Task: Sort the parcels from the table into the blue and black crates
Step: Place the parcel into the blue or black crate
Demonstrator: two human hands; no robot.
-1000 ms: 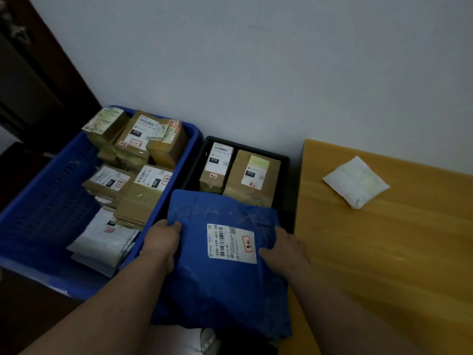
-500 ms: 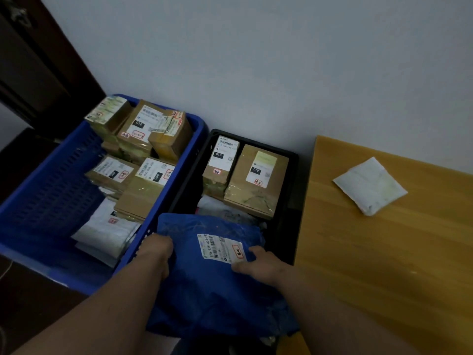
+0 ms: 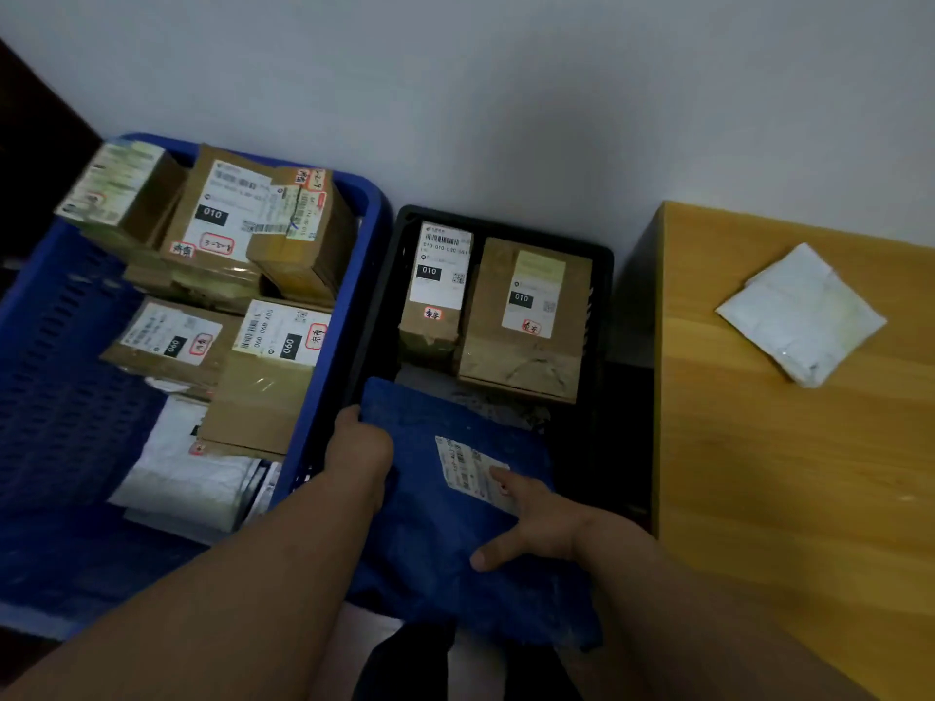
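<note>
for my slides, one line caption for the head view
Both hands lower a blue bag into the black crate.

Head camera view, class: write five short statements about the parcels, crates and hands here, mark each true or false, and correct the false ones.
1. The blue bag parcel is being lowered into the black crate. True.
2. The right hand lies on the parcel with straight fingers, one touching its white label. True.
3. The black crate holds no boxes. False: two cardboard boxes stand at its far end.
4. One white packet lies on the wooden table. True.
5. The left hand rests on the blue crate. False: it grips the blue parcel's left edge.
</note>
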